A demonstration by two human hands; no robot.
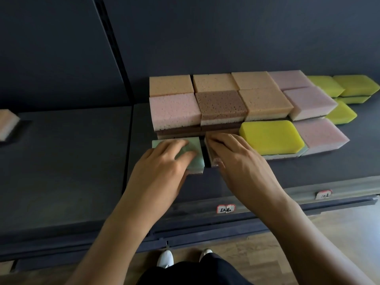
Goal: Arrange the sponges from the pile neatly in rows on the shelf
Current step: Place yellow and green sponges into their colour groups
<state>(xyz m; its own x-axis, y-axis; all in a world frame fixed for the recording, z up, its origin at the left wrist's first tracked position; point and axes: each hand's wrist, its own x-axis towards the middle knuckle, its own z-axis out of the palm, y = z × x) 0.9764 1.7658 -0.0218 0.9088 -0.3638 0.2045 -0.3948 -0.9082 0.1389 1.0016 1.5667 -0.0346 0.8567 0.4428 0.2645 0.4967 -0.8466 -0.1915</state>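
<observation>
- The left hand [162, 161] is gripping the green sponge [197, 159], fingers lying across its top and the thumb mostly hidden at its near side.
- The right hand [240, 161] is gripping a brownish sponge [210, 156] just beside it and covering most of it.
- Both sponges are sitting on the shelf [308, 171], touching the front left corner of the stacked rows [222, 103].
- The frame's right edge is cutting off the yellow sponges [355, 85].
</observation>
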